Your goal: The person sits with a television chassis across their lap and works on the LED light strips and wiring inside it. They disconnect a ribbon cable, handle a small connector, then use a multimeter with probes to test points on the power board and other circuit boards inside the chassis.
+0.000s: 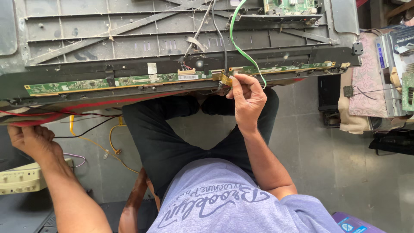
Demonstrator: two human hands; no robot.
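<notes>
A large grey panel back (pixel 129 39), ribbed and dusty, fills the upper frame and lies face-down across the lap of a seated person. Along its near edge runs a black frame rail (pixel 276 58) carrying two long, narrow green circuit strips: the left strip (pixel 86 83) and the right strip (pixel 280 68), which nearly meet at the panel's middle. A second green circuit board (pixel 289 6) sits at the panel's top edge, with a green cable (pixel 235 39) and a black cable (pixel 219 34) trailing down from it toward the strips.

To the right, on the tiled floor (pixel 345 151), stands a pile of cloth and equipment (pixel 379 82) (details too cluttered to sort). At lower left rests a cream-coloured instrument case (pixel 21 179), with yellow wires (pixel 110 146) looping across the floor nearby.

The left hand (pixel 30 140) is curled under the panel's lower-left corner, fingers hidden beneath the edge, gripping it from below. The right hand (pixel 246 97) is raised at the gap between the two strips, thumb and fingertips pinched on a small amber flex ribbon (pixel 225 79) that sits against the rail just beside the inner end of the right strip.
</notes>
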